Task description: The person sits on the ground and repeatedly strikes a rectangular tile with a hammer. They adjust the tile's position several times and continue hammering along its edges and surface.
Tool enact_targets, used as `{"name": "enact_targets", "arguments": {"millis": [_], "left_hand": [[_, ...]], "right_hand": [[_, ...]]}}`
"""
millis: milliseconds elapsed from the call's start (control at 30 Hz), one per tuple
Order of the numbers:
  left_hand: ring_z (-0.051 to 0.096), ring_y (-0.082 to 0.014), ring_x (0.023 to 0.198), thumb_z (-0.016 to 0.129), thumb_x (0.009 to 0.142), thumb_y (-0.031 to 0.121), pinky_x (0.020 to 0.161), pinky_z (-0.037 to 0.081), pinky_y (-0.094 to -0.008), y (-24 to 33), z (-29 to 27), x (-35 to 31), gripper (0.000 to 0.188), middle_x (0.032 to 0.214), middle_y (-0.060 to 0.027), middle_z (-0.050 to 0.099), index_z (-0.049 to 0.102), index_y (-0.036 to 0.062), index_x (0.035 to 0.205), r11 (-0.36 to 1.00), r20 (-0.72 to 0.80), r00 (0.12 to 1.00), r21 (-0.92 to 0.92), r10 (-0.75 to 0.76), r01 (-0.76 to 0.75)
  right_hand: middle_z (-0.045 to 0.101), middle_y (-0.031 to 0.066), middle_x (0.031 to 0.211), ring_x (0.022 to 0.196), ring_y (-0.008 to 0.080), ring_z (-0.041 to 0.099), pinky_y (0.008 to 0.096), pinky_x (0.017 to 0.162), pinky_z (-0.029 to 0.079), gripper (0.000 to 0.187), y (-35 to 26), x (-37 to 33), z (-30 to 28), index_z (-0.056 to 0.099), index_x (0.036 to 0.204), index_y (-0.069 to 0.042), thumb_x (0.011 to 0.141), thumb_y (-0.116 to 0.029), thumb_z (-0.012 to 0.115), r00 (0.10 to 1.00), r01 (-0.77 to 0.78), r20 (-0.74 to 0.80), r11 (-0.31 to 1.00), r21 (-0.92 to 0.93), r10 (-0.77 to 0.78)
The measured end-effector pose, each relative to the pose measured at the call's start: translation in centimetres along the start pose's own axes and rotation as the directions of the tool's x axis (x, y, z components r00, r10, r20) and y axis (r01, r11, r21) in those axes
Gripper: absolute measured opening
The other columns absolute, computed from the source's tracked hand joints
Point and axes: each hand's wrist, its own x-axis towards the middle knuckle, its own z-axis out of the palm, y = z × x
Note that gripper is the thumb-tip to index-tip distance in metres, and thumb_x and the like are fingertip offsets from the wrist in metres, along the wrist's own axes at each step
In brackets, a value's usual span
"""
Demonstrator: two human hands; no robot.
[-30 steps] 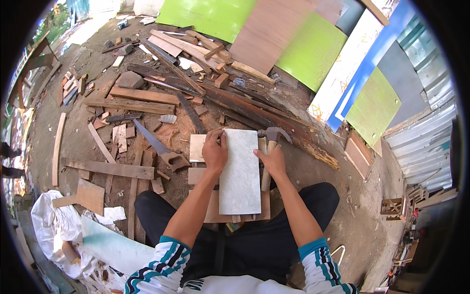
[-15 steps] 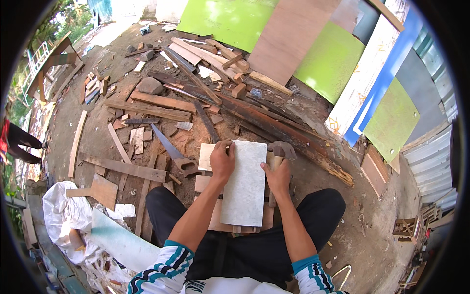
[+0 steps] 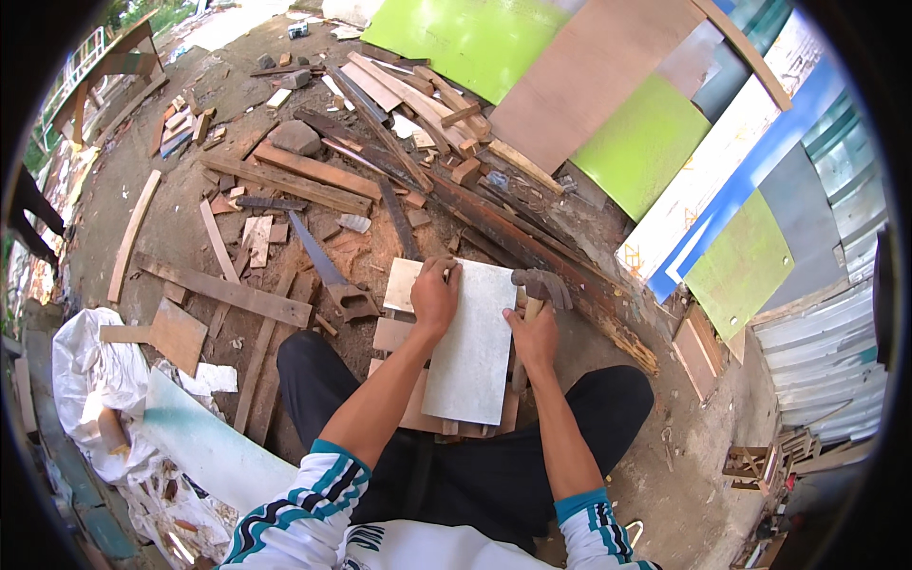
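A pale grey-white rectangular panel [image 3: 477,366] lies across wooden boards between my folded legs. My left hand [image 3: 435,296] is closed at its upper left edge, fingertips pressed together over the panel; whatever they pinch is too small to make out. On the panel's right side, my right hand [image 3: 533,337] grips a claw hammer [image 3: 541,288] high on its wooden handle, close under the head. The right thumb reaches to the panel's edge. Light wooden pieces [image 3: 401,283] show from beneath the panel on the left.
A handsaw [image 3: 353,302] lies on the ground left of the panel. Scrap planks [image 3: 228,290] and dark beams [image 3: 532,256] spread beyond. A white sack [image 3: 81,366] sits at the left. Green sheets [image 3: 646,142] and corrugated metal [image 3: 826,351] stand at the right.
The view has shifted slightly. The hammer head has tipped a little toward the panel, while my left hand stays at the panel's upper left edge.
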Motion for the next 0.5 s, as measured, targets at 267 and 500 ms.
{"name": "enact_targets", "arguments": {"millis": [267,500], "left_hand": [[0.069,-0.0310,0.114,0.065,0.097,0.010,0.100,0.053,-0.0377,-1.5,-1.6,-0.6,0.037,0.134,-0.0197,0.065,0.063,-0.0007,0.132,0.906,0.210,0.968,-0.368,-0.137,0.208],[0.035,-0.0404,0.149,0.069,0.088,0.018,0.122,0.029,-0.0453,-0.9,-9.5,-10.5,0.092,0.160,-0.0284,0.036,0.017,-0.0056,0.160,0.953,0.509,0.861,-0.261,0.001,0.154]], "right_hand": [[0.076,0.0173,0.104,0.097,0.0304,0.074,0.0409,0.087,0.055,0.041,2.3,1.0,1.6,0.063,0.114,0.004,0.082,-0.013,0.082,0.999,0.019,0.031,0.998,0.065,-0.021],[0.076,0.0173,0.106,0.100,0.0303,0.073,0.0401,0.089,0.054,0.040,2.6,1.0,1.3,0.065,0.114,0.004,0.082,-0.015,0.080,1.000,-0.029,0.011,0.999,0.043,0.028]]}}
